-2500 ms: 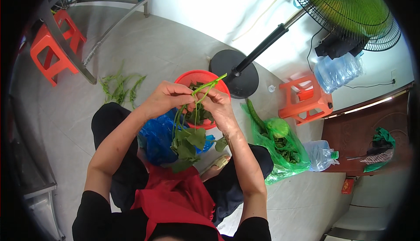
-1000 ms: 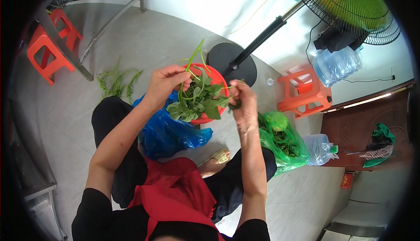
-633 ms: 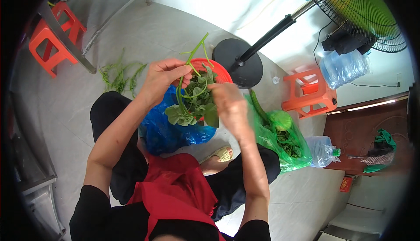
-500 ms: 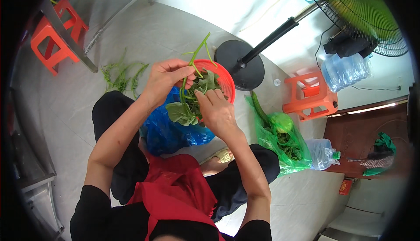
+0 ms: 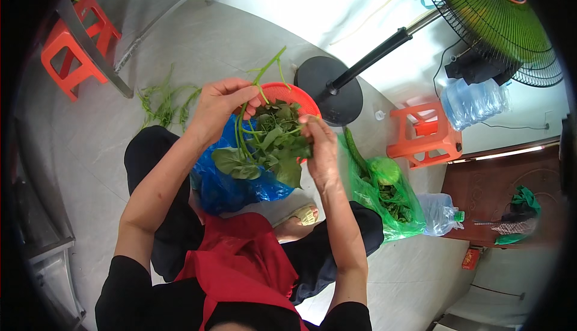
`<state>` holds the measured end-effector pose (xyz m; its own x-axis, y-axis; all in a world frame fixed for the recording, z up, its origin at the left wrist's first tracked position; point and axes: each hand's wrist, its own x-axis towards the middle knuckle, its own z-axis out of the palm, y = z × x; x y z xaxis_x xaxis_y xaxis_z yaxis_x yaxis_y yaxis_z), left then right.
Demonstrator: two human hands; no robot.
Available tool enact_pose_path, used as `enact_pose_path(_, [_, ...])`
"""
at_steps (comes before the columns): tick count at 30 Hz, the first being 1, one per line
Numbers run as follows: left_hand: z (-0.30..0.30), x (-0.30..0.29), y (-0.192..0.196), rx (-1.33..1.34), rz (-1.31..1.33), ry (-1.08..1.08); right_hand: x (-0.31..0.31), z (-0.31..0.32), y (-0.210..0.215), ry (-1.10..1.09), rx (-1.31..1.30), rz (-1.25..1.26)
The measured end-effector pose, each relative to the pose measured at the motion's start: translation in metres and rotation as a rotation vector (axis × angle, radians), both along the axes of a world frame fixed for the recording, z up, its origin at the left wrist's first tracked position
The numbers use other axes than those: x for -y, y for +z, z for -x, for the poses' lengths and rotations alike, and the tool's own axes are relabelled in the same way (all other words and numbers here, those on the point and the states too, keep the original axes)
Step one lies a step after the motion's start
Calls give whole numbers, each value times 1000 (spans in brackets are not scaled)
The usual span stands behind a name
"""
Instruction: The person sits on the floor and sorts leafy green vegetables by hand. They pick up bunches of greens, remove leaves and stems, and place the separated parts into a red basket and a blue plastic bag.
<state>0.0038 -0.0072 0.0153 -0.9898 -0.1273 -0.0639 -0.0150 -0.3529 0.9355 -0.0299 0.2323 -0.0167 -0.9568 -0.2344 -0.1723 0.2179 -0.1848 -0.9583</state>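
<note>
My left hand (image 5: pixel 228 104) is closed in a pinch on a green leafy stem (image 5: pixel 269 68), whose cut upper end sticks up past my fingers. Its stalks and broad leaves (image 5: pixel 240 164) hang below, over a blue plastic bag (image 5: pixel 219 181). To the right, my right hand (image 5: pixel 322 148) has thumb and fingers pinched round a leaf stalk, with large leaves hanging beside it. Behind the hands stands a red plastic colander (image 5: pixel 294 95), holding leafy greens and partly covered by the leaves and my hands.
Stripped stems (image 5: pixel 161 104) lie on the floor at left. A fan's round black base (image 5: pixel 312 78) stands behind the colander. A green bag of vegetables (image 5: pixel 406 211) and a clear bottle (image 5: pixel 439 214) are at right. Orange stools stand at far left (image 5: pixel 75 51) and right (image 5: pixel 427 133).
My right hand has moved right and slightly up, away from the stem's middle, drawing a leaf stalk out sideways. More leaves spread between my hands; my left hand has barely moved.
</note>
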Motion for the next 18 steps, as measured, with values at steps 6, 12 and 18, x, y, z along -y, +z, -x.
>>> enact_pose_path(6, [-4, 19, 7, -29, -17, 43, -64, 43, -29, -201, 154, 385])
enact_pose_path(12, [-11, 36, 0, -17, 1, 72, -84, 47, -14, -97, 110, 353])
enact_pose_path(18, [-16, 8, -3, -33, -18, -119, 14, 3, 26, 337, -296, -385])
